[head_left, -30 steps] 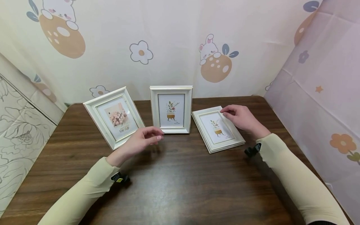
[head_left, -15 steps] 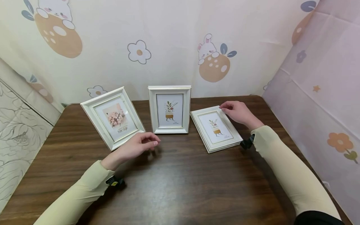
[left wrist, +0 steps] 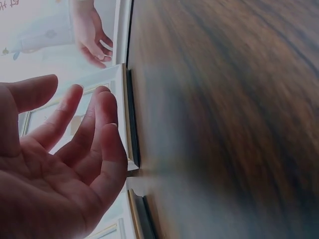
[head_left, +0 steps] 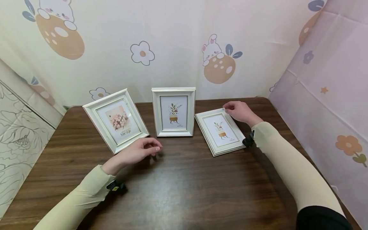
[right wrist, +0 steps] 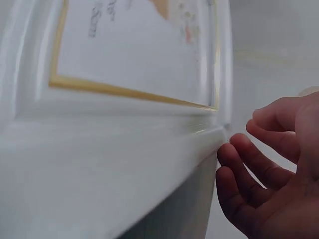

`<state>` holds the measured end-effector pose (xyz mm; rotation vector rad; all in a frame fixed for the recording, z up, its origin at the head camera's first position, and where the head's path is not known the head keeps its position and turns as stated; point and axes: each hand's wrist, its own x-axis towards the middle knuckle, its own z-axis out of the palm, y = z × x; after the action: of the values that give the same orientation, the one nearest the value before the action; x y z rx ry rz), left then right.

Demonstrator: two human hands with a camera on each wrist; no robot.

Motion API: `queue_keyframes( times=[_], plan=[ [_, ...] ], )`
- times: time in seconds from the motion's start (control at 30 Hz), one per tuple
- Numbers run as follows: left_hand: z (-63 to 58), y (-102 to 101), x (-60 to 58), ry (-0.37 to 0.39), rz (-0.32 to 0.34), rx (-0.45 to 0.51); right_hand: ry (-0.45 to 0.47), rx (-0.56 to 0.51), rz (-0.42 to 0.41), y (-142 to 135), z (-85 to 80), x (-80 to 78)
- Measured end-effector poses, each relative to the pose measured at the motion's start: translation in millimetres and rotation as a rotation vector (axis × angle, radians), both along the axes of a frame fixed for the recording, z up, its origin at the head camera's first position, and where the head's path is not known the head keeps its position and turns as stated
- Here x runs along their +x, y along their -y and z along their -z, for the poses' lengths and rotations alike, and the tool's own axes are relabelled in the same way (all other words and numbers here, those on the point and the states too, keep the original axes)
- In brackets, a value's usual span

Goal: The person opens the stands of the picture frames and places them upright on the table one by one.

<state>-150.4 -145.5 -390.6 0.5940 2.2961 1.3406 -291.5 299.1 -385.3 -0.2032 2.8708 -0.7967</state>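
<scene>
In the head view, a white picture frame (head_left: pixel 219 131) with a potted-plant picture sits at the right, turned askew; I cannot tell whether it leans or lies flat. My right hand (head_left: pixel 238 112) is at its upper right corner. In the right wrist view, the curled fingertips (right wrist: pixel 225 152) come up against the frame's corner, while the thumb and a finger stand off its face. My left hand (head_left: pixel 138 151) hovers loosely curled in front of the other frames, holding nothing. Behind it are an upright plant-picture frame (head_left: pixel 173 111) and a tilted frame (head_left: pixel 118 120) with pink flowers.
Everything stands on a dark wood-grain table (head_left: pixel 178 188). A patterned curtain (head_left: pixel 172 38) hangs right behind the frames, and another cloth (head_left: pixel 322 121) bounds the right side. Black wrist cameras (head_left: pixel 116 187) sit at the cuffs.
My right hand has shifted slightly up and left along the right frame's corner, its forearm swinging left. My left hand has drawn back a little toward me. The frames keep their places.
</scene>
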Motion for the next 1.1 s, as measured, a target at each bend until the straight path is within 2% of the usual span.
queue_keyframes(
  times=[0.3,0.6,0.9,1.1],
  plan=[
    [0.7,7,-1.1,0.028,-0.003,-0.038,0.031,0.017,-0.002,0,5.8,-11.6],
    [1.9,17,-4.1,0.182,-0.002,0.02,0.07,0.081,-0.024,4,8.1,-22.8],
    [4.5,17,-7.9,0.223,0.012,0.04,0.113,0.131,0.008,13,3.9,-26.1],
    [5.3,14,-6.9,0.238,0.009,0.049,0.07,0.164,0.009,17,2.7,-26.5]
  ],
)
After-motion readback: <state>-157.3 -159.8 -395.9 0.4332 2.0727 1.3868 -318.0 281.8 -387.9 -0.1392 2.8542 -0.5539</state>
